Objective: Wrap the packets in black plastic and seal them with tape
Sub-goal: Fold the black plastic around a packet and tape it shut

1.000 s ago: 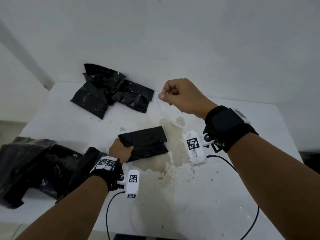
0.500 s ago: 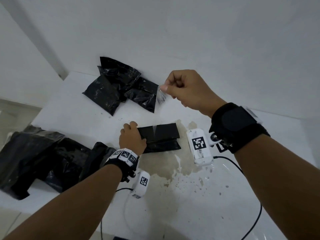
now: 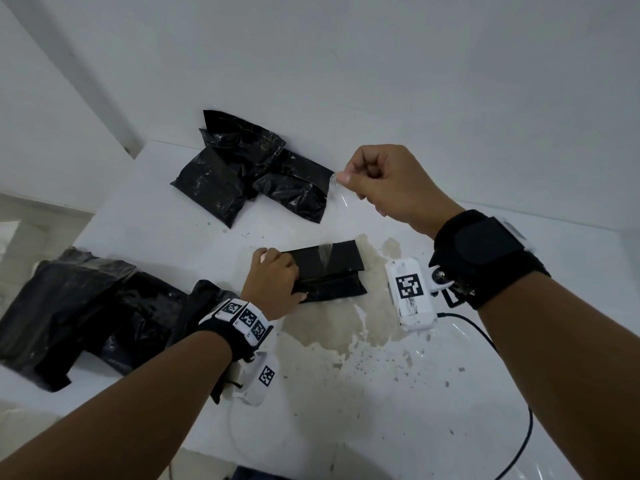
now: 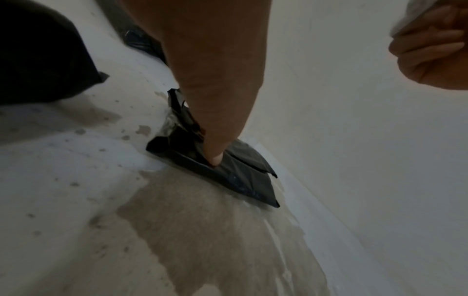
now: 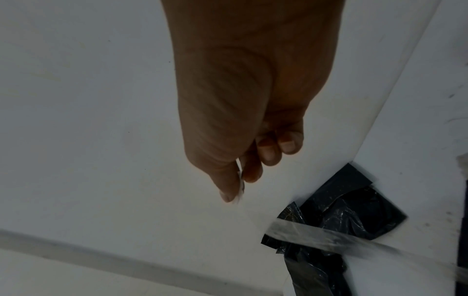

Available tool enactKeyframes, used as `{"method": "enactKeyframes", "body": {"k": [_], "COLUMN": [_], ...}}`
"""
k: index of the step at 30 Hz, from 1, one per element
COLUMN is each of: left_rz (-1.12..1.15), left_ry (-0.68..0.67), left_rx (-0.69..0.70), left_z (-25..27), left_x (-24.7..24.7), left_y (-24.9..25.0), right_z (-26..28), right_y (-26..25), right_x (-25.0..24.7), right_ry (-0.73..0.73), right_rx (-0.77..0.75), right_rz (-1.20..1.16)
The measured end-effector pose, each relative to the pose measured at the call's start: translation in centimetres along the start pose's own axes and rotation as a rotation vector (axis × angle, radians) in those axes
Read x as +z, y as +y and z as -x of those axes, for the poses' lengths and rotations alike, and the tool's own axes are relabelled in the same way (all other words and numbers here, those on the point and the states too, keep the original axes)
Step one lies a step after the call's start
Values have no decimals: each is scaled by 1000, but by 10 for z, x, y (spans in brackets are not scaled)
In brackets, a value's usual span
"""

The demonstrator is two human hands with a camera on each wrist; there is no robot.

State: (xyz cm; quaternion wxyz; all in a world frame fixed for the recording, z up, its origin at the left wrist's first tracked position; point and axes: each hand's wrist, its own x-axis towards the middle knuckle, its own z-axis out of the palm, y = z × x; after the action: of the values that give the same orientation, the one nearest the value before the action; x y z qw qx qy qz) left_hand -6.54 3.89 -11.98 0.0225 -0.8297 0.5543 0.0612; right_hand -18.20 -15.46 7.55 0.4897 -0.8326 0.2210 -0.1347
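Both your hands are occupied. Your left hand [image 3: 275, 277] curls over the left end of the black-wrapped packet [image 3: 332, 268], pinning it to the stained white table [image 3: 346, 375]. Your right hand [image 3: 384, 181], raised above it, pinches clear tape [image 3: 342, 197] between thumb and forefinger; the strip seems to run down onto the packet's top. More wrapped packets [image 3: 249, 174] lie by the wall, and loose black plastic [image 3: 79, 313] sits far left.

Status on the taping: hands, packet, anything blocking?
Left hand holds wrapped packet down on table. Right hand pinches clear tape, up above it. Nothing blocking; other black packets lie at the back.
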Motion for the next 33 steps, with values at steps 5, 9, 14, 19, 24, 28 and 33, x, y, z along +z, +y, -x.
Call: {"method": "enactKeyframes", "body": {"k": [5, 9, 14, 19, 24, 28, 33], "left_rz": [110, 93, 117, 227, 277, 676, 1457], "left_ry": [-60, -133, -168, -163, -185, 221, 264], "left_rx": [173, 142, 11, -145, -285, -384, -57], "left_z": [1, 3, 3, 0, 1, -6, -28], "left_x": [-4, -7, -12, -16, -22, -48, -112], "left_y": [0, 2, 7, -5, -10, -6, 17], "right_z": [-1, 0, 1, -1, -1, -2, -4], "right_y": [-2, 0, -2, -11, -14, -19, -28], "right_x": [-3, -4, -9, -11, -11, -9, -6], "right_ry": [12, 13, 18, 14, 7, -24, -86], "right_rx": [-25, -28, -26, -44, -57, -75, -104], "right_rz": [-14, -18, -28, -53, -51, -63, -72]}}
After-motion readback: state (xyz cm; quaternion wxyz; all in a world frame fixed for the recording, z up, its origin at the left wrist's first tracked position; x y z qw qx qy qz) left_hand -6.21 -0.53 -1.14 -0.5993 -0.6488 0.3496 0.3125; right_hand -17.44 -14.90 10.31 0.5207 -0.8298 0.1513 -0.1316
